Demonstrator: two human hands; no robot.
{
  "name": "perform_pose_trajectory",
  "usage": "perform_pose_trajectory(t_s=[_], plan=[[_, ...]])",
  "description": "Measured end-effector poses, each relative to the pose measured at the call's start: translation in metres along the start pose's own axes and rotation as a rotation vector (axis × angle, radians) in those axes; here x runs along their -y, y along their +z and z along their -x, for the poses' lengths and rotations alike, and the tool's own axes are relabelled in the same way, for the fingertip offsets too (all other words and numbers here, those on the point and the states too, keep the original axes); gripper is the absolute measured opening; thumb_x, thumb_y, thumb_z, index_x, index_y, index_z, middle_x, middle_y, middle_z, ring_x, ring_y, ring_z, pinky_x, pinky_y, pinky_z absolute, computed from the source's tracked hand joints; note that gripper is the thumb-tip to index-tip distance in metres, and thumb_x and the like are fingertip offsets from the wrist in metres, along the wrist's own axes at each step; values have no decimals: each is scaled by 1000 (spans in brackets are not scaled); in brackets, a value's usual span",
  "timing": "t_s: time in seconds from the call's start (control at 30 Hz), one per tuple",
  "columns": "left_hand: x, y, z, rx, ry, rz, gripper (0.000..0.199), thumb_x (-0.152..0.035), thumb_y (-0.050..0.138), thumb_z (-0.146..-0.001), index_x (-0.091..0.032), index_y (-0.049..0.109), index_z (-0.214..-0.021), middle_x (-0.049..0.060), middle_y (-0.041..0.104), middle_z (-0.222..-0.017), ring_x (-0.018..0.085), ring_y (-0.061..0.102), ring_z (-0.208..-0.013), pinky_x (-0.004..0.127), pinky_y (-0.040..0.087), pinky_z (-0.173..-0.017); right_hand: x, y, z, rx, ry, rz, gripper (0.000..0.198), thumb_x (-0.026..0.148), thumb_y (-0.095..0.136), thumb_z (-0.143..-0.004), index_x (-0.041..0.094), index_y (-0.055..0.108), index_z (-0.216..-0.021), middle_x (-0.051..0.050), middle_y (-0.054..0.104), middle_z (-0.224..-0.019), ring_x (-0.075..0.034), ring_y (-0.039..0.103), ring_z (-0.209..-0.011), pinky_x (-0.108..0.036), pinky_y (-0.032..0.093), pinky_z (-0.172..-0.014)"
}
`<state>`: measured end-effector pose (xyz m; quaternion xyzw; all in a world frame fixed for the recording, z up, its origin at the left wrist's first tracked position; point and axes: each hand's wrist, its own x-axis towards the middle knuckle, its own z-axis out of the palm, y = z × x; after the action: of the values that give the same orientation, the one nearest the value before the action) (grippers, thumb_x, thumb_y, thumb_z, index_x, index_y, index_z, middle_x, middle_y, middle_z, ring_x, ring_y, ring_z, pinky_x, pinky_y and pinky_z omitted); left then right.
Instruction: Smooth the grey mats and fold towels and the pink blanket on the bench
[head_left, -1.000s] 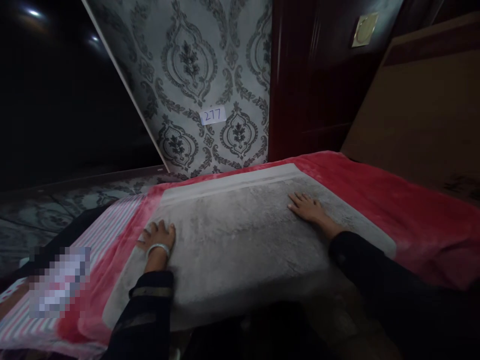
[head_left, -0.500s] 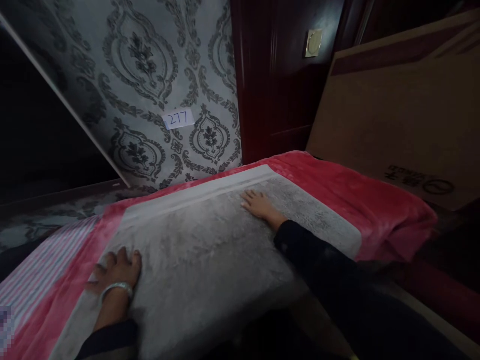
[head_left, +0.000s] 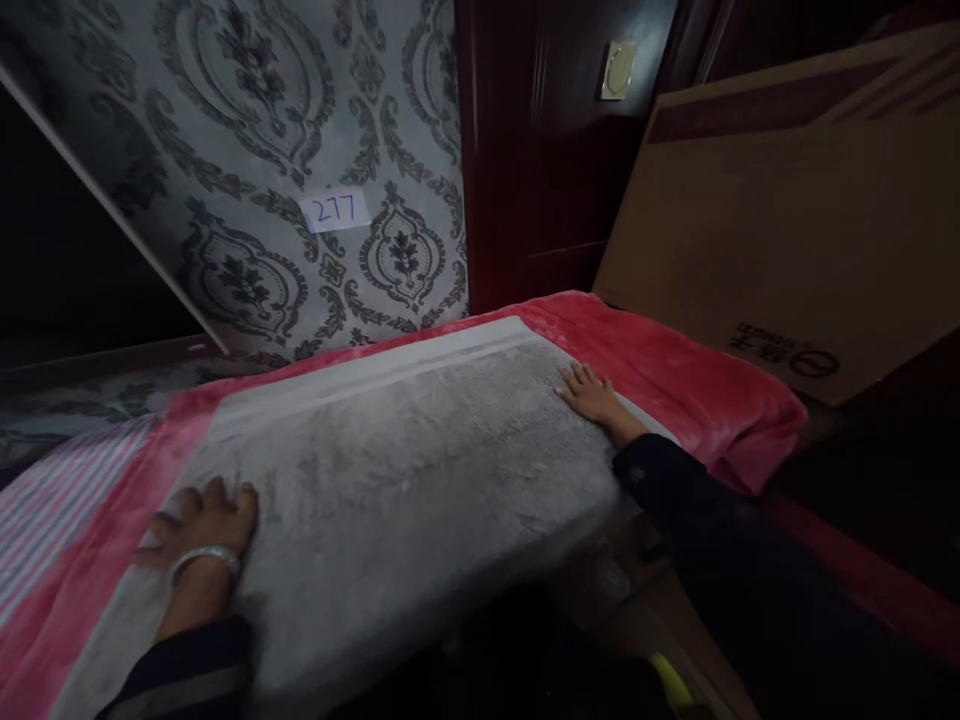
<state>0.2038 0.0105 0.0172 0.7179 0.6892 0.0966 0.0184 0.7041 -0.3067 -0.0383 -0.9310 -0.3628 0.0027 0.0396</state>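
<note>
A grey plush cloth (head_left: 420, 480) with a pale band along its far edge is spread over a red blanket (head_left: 660, 350). My left hand (head_left: 201, 525), with a bracelet at the wrist, lies palm down near the cloth's left edge, fingers spread. On the cloth's right side my right hand (head_left: 592, 395) rests flat, its fingers stretched toward the far edge. Neither hand grips anything. Faint creases and brushed marks show in the pile between the hands.
Behind stands a patterned wall with a paper label (head_left: 335, 209) reading 277. A dark red door panel (head_left: 532, 150) bears a switch plate (head_left: 618, 70). A large cardboard box (head_left: 772, 220) leans at the right. Striped fabric (head_left: 71, 490) lies at the left.
My right hand has slid across the grey cloth to the right, toward its right edge. My left hand stays at about the same place on the cloth. The view has shifted slightly.
</note>
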Motion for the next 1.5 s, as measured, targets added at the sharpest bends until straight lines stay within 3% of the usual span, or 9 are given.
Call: perform_pose_trajectory(t_s=[0.23,0.4,0.5,0.63,0.9,1.13,1.37,1.43,1.5], plan=[[-5,-6,5,43,-12,-12,74,-54,25,-91,-17,42,-152,15,29,-167,47,22,-150,73,34,-106,-14,9,74,-20,-286,-13,61,54,22,-105,35,30,-162,-3,24,-168,-32,19,-155,-65,23,-120],[-8,-8,9,52,-19,-18,73,-53,24,-93,-17,41,-154,15,29,-167,46,21,-150,69,35,-107,-10,5,99,-8,-285,-53,61,57,22,-105,34,31,-161,-5,24,-168,-33,20,-154,-65,23,-120],[-9,-8,9,43,-15,-22,70,-52,24,-94,-17,42,-152,16,29,-166,47,22,-150,71,36,-106,5,-4,91,-2,-312,-120,64,59,23,-105,32,28,-163,-6,20,-169,-34,17,-155,-67,25,-119],[-9,-7,10,13,5,-9,67,-50,31,-94,-17,47,-149,19,35,-163,49,25,-149,73,41,-99,35,-6,91,30,-478,-126,65,60,27,-105,30,27,-163,-7,20,-169,-34,17,-155,-66,21,-120],[-9,-5,9,10,4,-4,71,-54,22,-95,-16,47,-150,21,33,-164,50,24,-149,79,38,-97,87,-8,168,51,-908,-226,70,64,38,-103,30,27,-163,-7,22,-168,-28,17,-156,-57,16,-125],[-8,-5,13,28,16,-7,69,-52,27,-97,-16,41,-154,19,30,-166,49,21,-150,74,38,-103,118,-16,122,31,-702,-206,64,59,34,-106,30,30,-162,-8,20,-169,-34,14,-156,-63,18,-122],[-4,-4,13,20,57,24,69,-52,29,-98,-12,43,-152,23,31,-164,54,21,-149,74,37,-102,154,-5,194,94,-1126,-223,73,67,43,-101,29,29,-162,-7,19,-169,-29,11,-157,-58,9,-125],[-4,-3,14,23,59,27,70,-53,26,-98,-11,43,-153,23,30,-164,53,19,-149,75,32,-106,155,-8,198,113,-1141,-250,69,65,39,-103,29,30,-162,-6,22,-169,-27,13,-156,-55,10,-126],[-5,-2,16,8,88,37,70,-53,25,-99,-12,44,-152,21,31,-164,50,20,-150,75,27,-110,155,-11,185,78,-1034,-240,65,61,35,-105,29,31,-162,-7,22,-168,-27,14,-156,-55,13,-125]])
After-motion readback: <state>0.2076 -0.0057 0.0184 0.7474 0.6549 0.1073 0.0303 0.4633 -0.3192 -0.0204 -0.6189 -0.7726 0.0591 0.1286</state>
